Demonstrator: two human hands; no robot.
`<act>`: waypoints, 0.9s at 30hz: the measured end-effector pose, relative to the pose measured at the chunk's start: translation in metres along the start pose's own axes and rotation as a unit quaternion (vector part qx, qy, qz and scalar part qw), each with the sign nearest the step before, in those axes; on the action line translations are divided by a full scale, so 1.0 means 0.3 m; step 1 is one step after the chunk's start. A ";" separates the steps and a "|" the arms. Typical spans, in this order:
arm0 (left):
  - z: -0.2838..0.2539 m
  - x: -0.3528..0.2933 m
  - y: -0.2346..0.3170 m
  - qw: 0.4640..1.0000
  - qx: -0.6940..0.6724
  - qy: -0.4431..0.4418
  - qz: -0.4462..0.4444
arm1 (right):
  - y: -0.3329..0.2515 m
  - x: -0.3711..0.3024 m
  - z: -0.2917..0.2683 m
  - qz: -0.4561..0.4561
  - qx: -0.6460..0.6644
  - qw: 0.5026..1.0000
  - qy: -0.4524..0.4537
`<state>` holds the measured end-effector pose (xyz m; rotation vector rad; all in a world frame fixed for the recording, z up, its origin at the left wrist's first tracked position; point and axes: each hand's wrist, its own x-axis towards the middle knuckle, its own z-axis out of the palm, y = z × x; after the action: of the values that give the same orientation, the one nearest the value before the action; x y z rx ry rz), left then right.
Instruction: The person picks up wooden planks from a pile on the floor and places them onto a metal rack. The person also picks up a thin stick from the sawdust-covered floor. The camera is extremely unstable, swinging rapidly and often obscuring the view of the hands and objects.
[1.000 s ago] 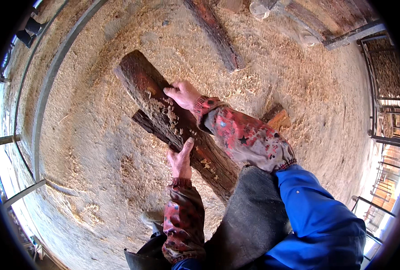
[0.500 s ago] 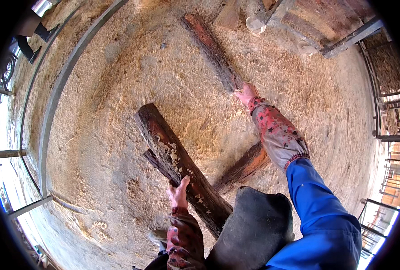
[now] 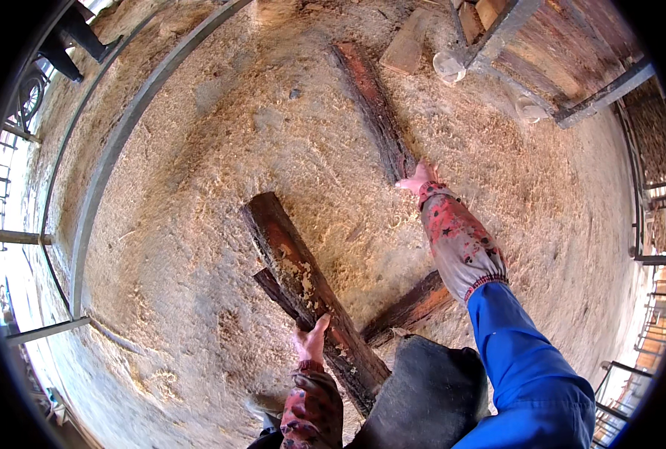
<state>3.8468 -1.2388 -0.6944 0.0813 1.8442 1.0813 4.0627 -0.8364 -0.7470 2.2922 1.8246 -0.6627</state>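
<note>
With a thick slab (image 3: pixel 294 260) and a thinner strip (image 3: pixel 274 294) gathered in the left hand (image 3: pixel 311 344), the right hand (image 3: pixel 423 177) grips a far plank's (image 3: pixel 372 101) near end, leaving a reddish offcut (image 3: pixel 414 303) unheld at near right on the sawdust-strewn floor (image 3: pixel 175 224).

There are two hands (image 3: pixel 312 344) (image 3: pixel 420 178) and four barked wood pieces (image 3: pixel 288 247) (image 3: pixel 274 290) (image 3: pixel 378 112) (image 3: pixel 411 307).

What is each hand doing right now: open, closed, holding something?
Left hand: holding a thick wood slab and a thinner piece.
Right hand: at the near end of the farther slab; grip unclear.
</note>
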 end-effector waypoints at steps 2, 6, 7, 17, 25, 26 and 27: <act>0.011 -0.004 -0.005 0.999 -0.031 0.016 0.003 | 0.002 0.014 0.054 -0.006 0.056 0.998 0.006; 0.004 0.029 -0.039 1.000 -0.024 -0.006 -0.006 | 0.060 0.068 0.084 -0.168 0.282 0.942 -0.071; 0.005 0.020 -0.026 0.999 -0.025 0.009 -0.018 | 0.022 0.011 0.062 -0.211 0.359 0.900 -0.132; -0.026 0.031 -0.011 0.998 -0.051 -0.040 -0.010 | -0.051 -0.603 -0.093 -0.080 0.576 0.764 -0.279; -0.058 0.058 -0.072 0.996 -0.077 -0.031 -0.043 | 0.316 -1.073 0.214 -0.126 0.476 0.766 -0.414; -0.070 0.074 -0.100 0.994 -0.088 -0.016 -0.062 | 0.362 -1.111 0.261 -0.138 0.431 0.785 -0.424; -0.076 0.084 -0.114 0.989 -0.123 -0.014 -0.086 | 0.395 -1.146 0.276 -0.136 0.391 0.791 -0.450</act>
<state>3.8288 -1.2621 -0.7325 -0.2041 1.6470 1.1696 4.0968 -1.2045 -0.6963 1.4067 1.4640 -2.3987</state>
